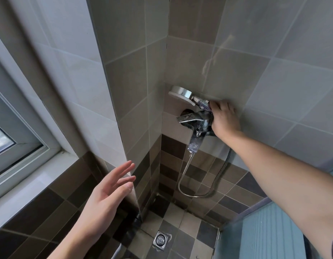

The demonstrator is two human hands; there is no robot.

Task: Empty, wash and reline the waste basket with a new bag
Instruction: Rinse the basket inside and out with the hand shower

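A chrome shower head (180,94) rests in a holder on the tiled wall, above a chrome mixer tap (194,121). My right hand (224,118) is stretched out to the wall, its fingers closed around the shower head's handle by the holder. A metal hose (184,174) loops down from the tap. My left hand (109,191) hovers lower left with fingers spread, holding nothing, close to the tiled wall corner. No waste basket or bag shows in this view.
A square floor drain (160,239) sits in the tiled floor below. A window (16,131) with a white sill is at the left. A blue ribbed panel (270,232) stands at the lower right. A protruding tiled column (124,109) narrows the corner.
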